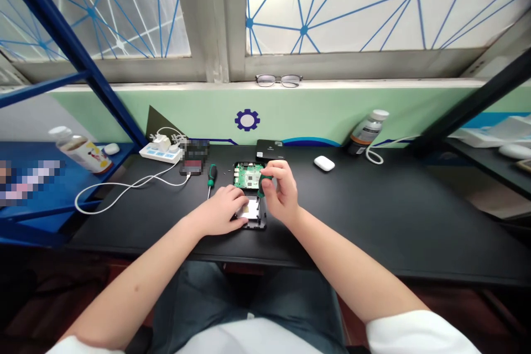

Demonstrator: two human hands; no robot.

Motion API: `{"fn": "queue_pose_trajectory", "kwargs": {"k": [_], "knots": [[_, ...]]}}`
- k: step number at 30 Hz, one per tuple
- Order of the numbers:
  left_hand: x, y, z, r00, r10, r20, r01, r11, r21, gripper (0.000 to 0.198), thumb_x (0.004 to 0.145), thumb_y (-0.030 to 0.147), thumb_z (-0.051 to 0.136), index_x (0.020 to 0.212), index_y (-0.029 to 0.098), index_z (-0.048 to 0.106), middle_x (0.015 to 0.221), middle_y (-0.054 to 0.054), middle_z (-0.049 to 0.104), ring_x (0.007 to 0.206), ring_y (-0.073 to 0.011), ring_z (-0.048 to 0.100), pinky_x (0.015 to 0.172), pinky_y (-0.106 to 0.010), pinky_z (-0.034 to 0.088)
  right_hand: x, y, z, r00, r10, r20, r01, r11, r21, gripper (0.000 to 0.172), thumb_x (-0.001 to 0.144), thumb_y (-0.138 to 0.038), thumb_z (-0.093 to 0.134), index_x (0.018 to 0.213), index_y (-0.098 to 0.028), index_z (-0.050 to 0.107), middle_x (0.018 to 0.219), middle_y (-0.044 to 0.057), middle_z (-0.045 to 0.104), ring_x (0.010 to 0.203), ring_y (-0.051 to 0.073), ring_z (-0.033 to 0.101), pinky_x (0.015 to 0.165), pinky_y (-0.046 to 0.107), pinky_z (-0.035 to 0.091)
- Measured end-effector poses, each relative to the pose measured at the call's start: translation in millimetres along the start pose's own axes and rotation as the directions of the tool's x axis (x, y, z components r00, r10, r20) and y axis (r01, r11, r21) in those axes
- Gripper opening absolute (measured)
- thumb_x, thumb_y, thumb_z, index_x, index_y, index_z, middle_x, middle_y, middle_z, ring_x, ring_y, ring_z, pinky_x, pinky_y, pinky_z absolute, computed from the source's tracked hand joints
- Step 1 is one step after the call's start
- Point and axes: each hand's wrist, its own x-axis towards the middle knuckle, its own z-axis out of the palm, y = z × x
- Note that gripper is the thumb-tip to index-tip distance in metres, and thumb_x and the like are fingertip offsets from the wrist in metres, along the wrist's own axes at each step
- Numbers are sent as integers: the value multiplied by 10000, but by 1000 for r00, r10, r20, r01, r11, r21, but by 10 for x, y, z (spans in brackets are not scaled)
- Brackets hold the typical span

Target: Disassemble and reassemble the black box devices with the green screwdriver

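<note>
White shirt and dark trousers are filling the near edge, the wearer sitting close up to a black desk. Both bare forearms are reaching inward over it.

Left hand: palm down, thumb and fingers spreading over the left part of a black frame and touching the silvery plate inside it. Frame is lying flat near the desk's front edge, between the hands.

Right hand: thumb and fingers are pinching the green handle of a screwdriver, held above the frame's right side. Cannot tell whether its tip is touching anything; too small to make out.

Just beyond the frame, a green circuit board is sitting in a dark shell, the right hand partly covering its right end. Behind that, a black box is lying by the wall panel.

To the left, a second screwdriver is resting, shaft pointing toward the wearer. Farther left, a white power strip is carrying plugs; a white cable is looping over the desk edge.

Right of the hands, a white rounded case is lying alone. Eyeglasses are resting on the sill.
</note>
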Motion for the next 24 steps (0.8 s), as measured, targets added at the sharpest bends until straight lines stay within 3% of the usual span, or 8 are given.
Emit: {"fn": "queue_pose_trajectory", "kwargs": {"k": [4, 8, 11, 14, 16, 18, 21, 24], "knots": [[103, 11, -115, 995, 22, 98, -22, 1000, 1, 229, 939, 290, 761, 1138, 198, 694, 1107, -87, 698, 1072, -295, 654, 965, -427, 524, -52, 66, 12, 999, 27, 28, -25, 997, -77, 272, 1011, -309, 640, 1275, -255, 602, 1061, 86, 607, 905, 231, 629, 735, 412, 577], [191, 11, -158, 991, 57, 123, -51, 997, -56, 240, 888, 235, 783, 1118, 208, 721, 1077, -75, 725, 1050, -284, 693, 947, -381, 525, -7, 279, -64, 980, 195, -42, -199, 970, -143, 334, 1003, -375, 653, 1310, -248, 628, 1109, 88, 616, 815, 196, 596, 712, 387, 575], [208, -11, -150, 995, 46, 85, -34, 989, -142, 359, 826, 203, 789, 1181, 208, 729, 1119, -85, 734, 1071, -279, 700, 946, -356, 533, 48, 596, -241, 889, 417, -190, -455, 853, -256, 442, 987, -447, 633, 1363, -214, 641, 1157, 100, 606, 780, 186, 577, 750, 406, 589], [205, -79, -140, 1000, -1, 22, 10, 918, -396, 386, 791, 217, 794, 1172, 219, 734, 1129, -73, 748, 1064, -260, 698, 956, -360, 537, 45, 935, -459, 753, 633, -181, -631, 616, -471, 469, 938, -413, 616, 1328, -158, 674, 1236, 154, 608, 925, 243, 652, 947, 482, 598], [226, -162, -133, 998, -65, -14, 40, 750, -661, 410, 785, 252, 821, 1182, 216, 723, 1119, -77, 759, 1033, -240, 701, 941, -363, 543, 10, 1098, -571, 674, 729, -119, -638, 493, -591, 431, 912, -374, 605, 1275, -161, 701, 1235, 168, 621, 1067, 300, 670, 1001, 496, 586], [280, -264, -121, 985, -166, -51, 34, 473, -880, 476, 768, 299, 867, 1203, 202, 702, 1095, -91, 760, 988, -225, 707, 875, -344, 552, -36, 1189, -634, 629, 772, -98, -636, 437, -636, 407, 887, -345, 611, 1233, -159, 719, 1223, 178, 624, 1064, 323, 682, 995, 512, 586], [406, -403, -81, 914, -393, -97, -55, 117, -992, 521, 765, 368, 899, 1221, 236, 684, 1063, -44, 734, 865, -167, 690, 761, -275, 532, -100, 1215, -648, 582, 811, -61, -620, 395, -678, 399, 886, -338, 613, 1231, -169, 722, 1238, 177, 621, 1022, 323, 698, 963, 504, 596], [529, -473, -24, 869, -479, -122, -176, -68, -982, 639, 697, 307, 907, 1284, 280, 657, 1049, -2, 716, 823, -152, 674, 773, -294, 557, -131, 1176, -621, 548, 836, -7, -587, 379, -716, 389, 913, -352, 602, 1247, -190, 717, 1278, 171, 618, 989, 316, 708, 916, 487, 605]]}}
